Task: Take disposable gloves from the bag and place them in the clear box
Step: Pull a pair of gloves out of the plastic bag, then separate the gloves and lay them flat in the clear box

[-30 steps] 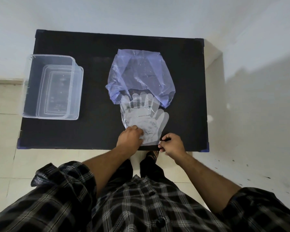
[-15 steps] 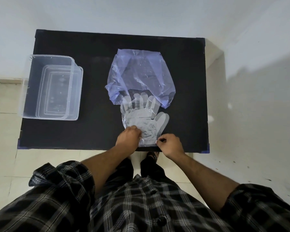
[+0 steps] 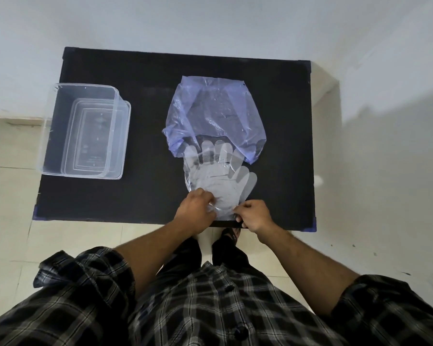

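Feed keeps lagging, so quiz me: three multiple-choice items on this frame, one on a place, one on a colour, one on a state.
1. Where is the clear box on the table?
A. left side
B. right side
C. centre

2. What colour is the bag?
A. green
B. purple-blue
C. red

3. What is in the box?
A. gloves
B. the bag
C. nothing

Key:
1 A, it sits left of the bag.
2 B, translucent purple-blue film.
3 C, the gloves lie at the bag's mouth, pinched by the left hand and right hand.
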